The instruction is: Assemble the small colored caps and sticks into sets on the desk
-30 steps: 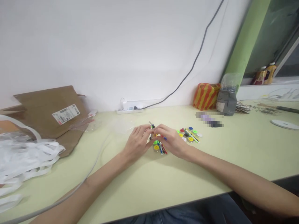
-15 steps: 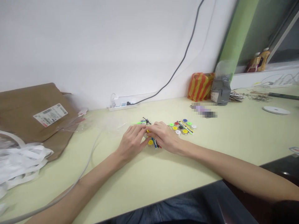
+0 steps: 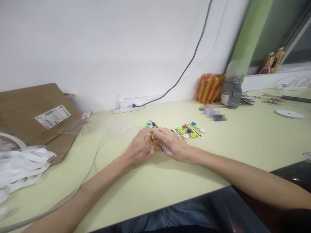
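My left hand (image 3: 139, 146) and my right hand (image 3: 172, 144) meet above the table with their fingers curled together. Between the fingertips shows a small yellow piece (image 3: 153, 138), mostly covered, which both hands seem to pinch. Under the hands, a blue strip (image 3: 162, 149) and part of a yellow-topped round piece peek out. Just beyond them lies a black, several-armed piece (image 3: 153, 123) with a bright green strip near it. Right of my right hand sits a group of small clear round pieces with coloured tops (image 3: 186, 136), with thin coloured strips (image 3: 194, 131) laid among them.
A brown paper parcel (image 3: 24, 106) and heaped white ribbon (image 3: 21, 165) occupy the left. A power strip (image 3: 128, 109) lies along the wall. A striped bag (image 3: 210, 88), a grey bag (image 3: 230, 94) and a white disc (image 3: 289, 114) are on the right. A grey cable (image 3: 89, 174) crosses my left forearm.
Both hands have drawn closer and now cover more of the pieces beneath them. A red and white strip beside my right hand is now visible. The view has shifted slightly.
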`<state>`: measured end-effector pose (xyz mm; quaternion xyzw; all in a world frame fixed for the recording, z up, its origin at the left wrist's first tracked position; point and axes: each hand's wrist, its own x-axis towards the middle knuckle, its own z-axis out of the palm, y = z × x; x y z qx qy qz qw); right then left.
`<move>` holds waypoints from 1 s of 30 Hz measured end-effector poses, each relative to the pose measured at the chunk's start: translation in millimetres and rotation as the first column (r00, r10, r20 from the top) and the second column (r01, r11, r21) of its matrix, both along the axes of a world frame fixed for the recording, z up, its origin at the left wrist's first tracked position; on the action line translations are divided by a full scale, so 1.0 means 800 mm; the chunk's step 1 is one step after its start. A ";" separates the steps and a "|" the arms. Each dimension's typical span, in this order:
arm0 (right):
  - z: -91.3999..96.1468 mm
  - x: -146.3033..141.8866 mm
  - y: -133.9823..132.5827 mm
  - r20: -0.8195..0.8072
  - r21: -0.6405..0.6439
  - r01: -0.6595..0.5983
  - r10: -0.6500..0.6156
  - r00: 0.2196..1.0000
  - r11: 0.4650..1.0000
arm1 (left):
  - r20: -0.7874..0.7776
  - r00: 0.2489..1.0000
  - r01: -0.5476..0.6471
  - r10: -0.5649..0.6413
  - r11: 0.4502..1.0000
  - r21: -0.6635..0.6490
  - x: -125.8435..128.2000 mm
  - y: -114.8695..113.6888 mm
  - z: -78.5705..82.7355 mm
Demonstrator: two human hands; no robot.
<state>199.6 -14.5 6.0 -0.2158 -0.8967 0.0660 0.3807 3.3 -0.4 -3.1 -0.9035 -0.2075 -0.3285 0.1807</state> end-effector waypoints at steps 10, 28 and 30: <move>-0.004 -0.001 0.008 0.101 0.149 -0.011 -0.004 0.995 0.989 | -0.034 0.981 -0.191 0.191 0.982 -0.006 -0.023 0.022 -0.002; -0.005 0.048 0.069 -0.178 0.032 0.303 -0.293 0.939 0.952 | -0.068 0.920 -0.387 0.385 0.873 -0.296 -0.033 0.036 -0.005; -0.006 0.048 0.069 -0.180 0.037 0.302 -0.290 0.940 0.953 | -0.166 0.914 -0.396 0.370 0.903 -0.165 -0.033 0.035 -0.002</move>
